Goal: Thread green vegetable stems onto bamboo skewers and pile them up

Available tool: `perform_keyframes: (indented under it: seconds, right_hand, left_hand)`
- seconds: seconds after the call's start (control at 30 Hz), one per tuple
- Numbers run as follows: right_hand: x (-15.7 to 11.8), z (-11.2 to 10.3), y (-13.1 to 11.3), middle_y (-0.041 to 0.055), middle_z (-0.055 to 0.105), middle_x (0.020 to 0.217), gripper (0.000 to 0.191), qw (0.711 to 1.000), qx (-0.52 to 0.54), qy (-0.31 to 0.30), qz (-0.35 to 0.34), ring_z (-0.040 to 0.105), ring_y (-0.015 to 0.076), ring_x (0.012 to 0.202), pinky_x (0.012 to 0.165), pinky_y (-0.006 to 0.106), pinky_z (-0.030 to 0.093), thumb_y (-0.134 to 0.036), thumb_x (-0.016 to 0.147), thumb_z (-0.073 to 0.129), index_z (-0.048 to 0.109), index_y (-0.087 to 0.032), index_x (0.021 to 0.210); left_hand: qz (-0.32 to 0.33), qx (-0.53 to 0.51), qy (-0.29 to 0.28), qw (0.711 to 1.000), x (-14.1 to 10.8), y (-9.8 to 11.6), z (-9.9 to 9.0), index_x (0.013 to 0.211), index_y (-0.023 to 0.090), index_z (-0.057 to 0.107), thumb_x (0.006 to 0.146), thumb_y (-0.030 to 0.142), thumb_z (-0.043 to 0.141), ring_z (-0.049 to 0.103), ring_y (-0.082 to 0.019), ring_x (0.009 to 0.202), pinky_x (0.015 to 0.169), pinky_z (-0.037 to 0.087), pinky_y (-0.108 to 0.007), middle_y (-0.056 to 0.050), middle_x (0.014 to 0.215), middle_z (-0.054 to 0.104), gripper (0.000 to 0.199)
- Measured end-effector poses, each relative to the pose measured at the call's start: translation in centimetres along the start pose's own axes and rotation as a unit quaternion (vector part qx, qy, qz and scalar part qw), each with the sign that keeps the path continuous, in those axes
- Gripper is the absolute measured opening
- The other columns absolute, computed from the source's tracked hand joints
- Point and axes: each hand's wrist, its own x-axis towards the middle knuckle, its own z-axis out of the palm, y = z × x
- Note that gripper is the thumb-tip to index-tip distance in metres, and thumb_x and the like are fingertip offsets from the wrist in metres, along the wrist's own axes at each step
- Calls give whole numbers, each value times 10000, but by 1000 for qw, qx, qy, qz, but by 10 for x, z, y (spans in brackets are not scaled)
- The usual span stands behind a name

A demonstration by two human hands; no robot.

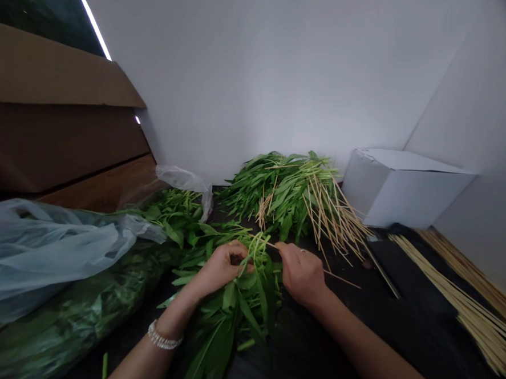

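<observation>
In the head view, the pile [274, 185] of greens, with thin sticks jutting from it mostly toward the right, is what I take my bearings from. Nearer me than the pile, my left hand [229, 262] is closed on a bunch [218, 339] of long-leaved greens. Its pale stems [257, 247] bend over above the fingers, and its leaves hang down toward me. My right hand [301, 272], also on the near side of the pile, is clamped on a stick [342, 279]. One end reaches the stems and the other sticks out past the hand to the right; from here I cannot tell whether the tip goes through them. I see a beaded bracelet [164, 337] on my left wrist and a ring [303, 250] on my right hand.

Left of the pile and closer to me, a clear bag [60, 258] lies over more greens. A brown box [59, 137] stands farther left of the pile. Just to the right of the pile I have a white box [411, 190]. Nearer me than that, still right of the pile, loose sticks [455, 305] lie in a long bundle across a black pad [418, 285].
</observation>
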Motion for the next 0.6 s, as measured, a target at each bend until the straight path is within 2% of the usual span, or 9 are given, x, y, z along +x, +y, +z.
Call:
perform_keyframes:
  seconds: [0.13, 0.23, 0.37, 0.47, 0.6]
  right_hand:
    - [1, -2, 0, 33, 603, 708, 288, 1000, 4, 6, -7, 509, 129, 609, 604, 272, 346, -89, 922, 347, 607, -110, 1045]
    - [1, -1, -1, 33, 598, 704, 285, 1000, 2, 4, -14, 501, 132, 610, 602, 275, 346, -96, 923, 351, 607, -104, 1048]
    - [1, 0, -2, 30, 580, 683, 282, 1000, 2, 7, -27, 474, 141, 589, 588, 290, 337, -94, 918, 358, 615, -94, 1034]
    - [1, 0, -3, 40, 593, 703, 285, 999, 13, 7, -32, 488, 144, 606, 591, 291, 343, -96, 916, 355, 610, -86, 1043]
    - [3, -2, -5, 36, 589, 691, 295, 998, 24, 5, -56, 495, 143, 609, 591, 289, 353, -99, 909, 345, 604, -88, 1051]
  left_hand:
    - [19, 34, -12, 999, -2, 0, 2, 635, 186, 725, 664, 241, 739, 570, -188, 747, 718, 449, -265, -30, 730, 619, 64]
    - [39, 66, -32, 997, -3, 2, 5, 620, 190, 727, 681, 221, 719, 598, -198, 753, 752, 464, -276, -33, 753, 663, 69]
    - [93, 112, -64, 987, -4, 5, 7, 703, 181, 749, 741, 162, 654, 626, -198, 799, 810, 469, -289, -45, 811, 701, 104]
    - [126, 121, -81, 981, -5, 6, 8, 779, 184, 757, 777, 104, 591, 638, -193, 818, 806, 470, -281, -45, 808, 713, 184]
    - [126, 133, -106, 977, -7, 6, 8, 815, 189, 751, 777, 90, 578, 635, -195, 815, 772, 472, -270, -43, 817, 717, 203]
